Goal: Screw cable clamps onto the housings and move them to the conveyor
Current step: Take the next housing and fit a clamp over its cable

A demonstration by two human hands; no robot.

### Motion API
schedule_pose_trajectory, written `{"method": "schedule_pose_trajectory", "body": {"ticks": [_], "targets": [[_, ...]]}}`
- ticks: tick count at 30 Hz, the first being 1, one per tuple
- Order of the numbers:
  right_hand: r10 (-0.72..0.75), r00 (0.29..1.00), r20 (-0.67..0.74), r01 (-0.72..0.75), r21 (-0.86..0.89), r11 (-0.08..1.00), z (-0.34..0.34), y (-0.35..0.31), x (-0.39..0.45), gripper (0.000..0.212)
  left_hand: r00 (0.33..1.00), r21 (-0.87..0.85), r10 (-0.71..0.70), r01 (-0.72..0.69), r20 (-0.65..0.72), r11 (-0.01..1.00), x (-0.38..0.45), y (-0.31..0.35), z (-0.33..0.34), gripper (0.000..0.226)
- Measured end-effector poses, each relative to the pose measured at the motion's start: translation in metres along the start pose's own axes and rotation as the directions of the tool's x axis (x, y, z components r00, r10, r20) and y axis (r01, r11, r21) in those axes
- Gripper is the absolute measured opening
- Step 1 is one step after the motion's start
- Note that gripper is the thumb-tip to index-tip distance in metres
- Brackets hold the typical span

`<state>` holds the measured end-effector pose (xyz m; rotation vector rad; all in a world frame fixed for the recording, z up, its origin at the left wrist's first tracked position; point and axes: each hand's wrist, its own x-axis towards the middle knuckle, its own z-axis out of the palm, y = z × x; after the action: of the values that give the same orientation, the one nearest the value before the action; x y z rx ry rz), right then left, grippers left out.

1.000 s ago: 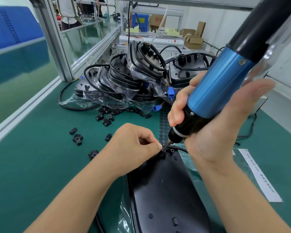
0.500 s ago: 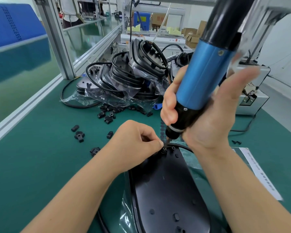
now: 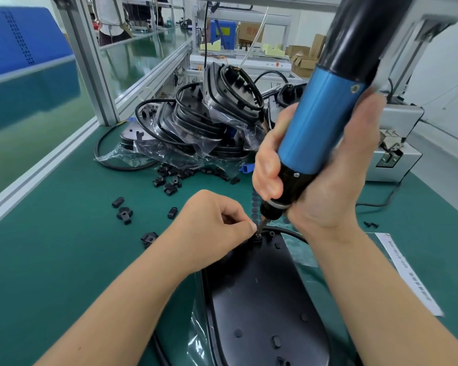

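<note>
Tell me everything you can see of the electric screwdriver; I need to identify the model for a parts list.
The electric screwdriver has a smooth blue metallic-looking barrel, a black upper body running out of frame, and a black nose with a silver ring. It stands tilted, top leaning right, its thin bit pointing down at the cable clamp on the black housing. The right hand grips it around the lower barrel; the left hand pinches at the clamp beside the bit. No branding is visible.

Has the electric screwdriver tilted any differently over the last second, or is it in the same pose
Yes. The electric screwdriver has swung more upright, its top moving left, while its bit stays on the cable clamp at the housing edge.
</note>
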<state>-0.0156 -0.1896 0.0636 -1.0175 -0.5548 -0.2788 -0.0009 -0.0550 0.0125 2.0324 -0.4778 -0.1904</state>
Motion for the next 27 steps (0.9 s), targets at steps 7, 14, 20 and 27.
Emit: {"method": "schedule_pose_trajectory", "body": {"ticks": [7,14,20,27], "targets": [[0.038,0.997,0.065,-0.032,-0.083,0.996,0.0006,0.0,0.0045,0.067,1.0,0.033,0.009,-0.008,-0.019,0.999,0.0009,0.0002,0.0025,0.014],[0.046,0.991,0.124,-0.049,0.021,0.999,-0.0021,-0.0027,0.0038,0.062,1.0,0.037,0.02,-0.02,-0.009,0.999,0.0032,-0.0007,0.0019,0.012],[0.044,0.989,0.145,-0.044,-0.004,0.999,-0.0016,0.0012,0.0032,0.067,1.0,0.012,0.016,-0.016,0.001,1.0,0.0029,-0.0024,0.0011,0.01],[0.059,0.981,0.182,-0.062,0.008,0.998,-0.0024,0.0008,0.0056,0.068,1.0,0.019,0.025,-0.025,-0.016,0.999,0.0028,-0.0029,0.0015,0.012]]}}
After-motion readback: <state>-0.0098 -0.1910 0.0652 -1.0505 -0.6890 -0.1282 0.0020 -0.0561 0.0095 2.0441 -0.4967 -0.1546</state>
